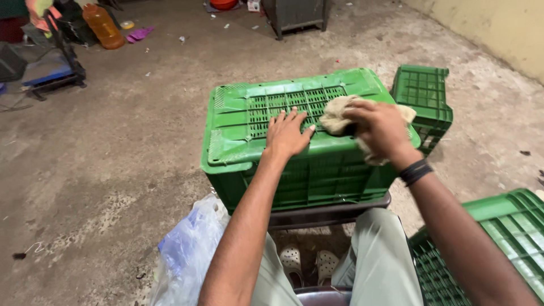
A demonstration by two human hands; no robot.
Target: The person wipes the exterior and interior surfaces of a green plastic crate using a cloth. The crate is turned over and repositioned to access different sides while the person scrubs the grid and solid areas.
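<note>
green crate (283, 164) lies overturned, slatted base up, on a dark stand in front of the seated person's knees. its long axis runs left to right across the view, tilted slightly up toward the right. left hand (287, 134) rests flat on the base, fingers spread and released, pointing away from the person. right hand (381, 127) is closed around a beige cloth (339, 115), pressing it against the base near the right end. a second green crate (424, 96) stands just beyond the right end. a plastic bag (190, 249) lies on the floor at lower left.
</note>
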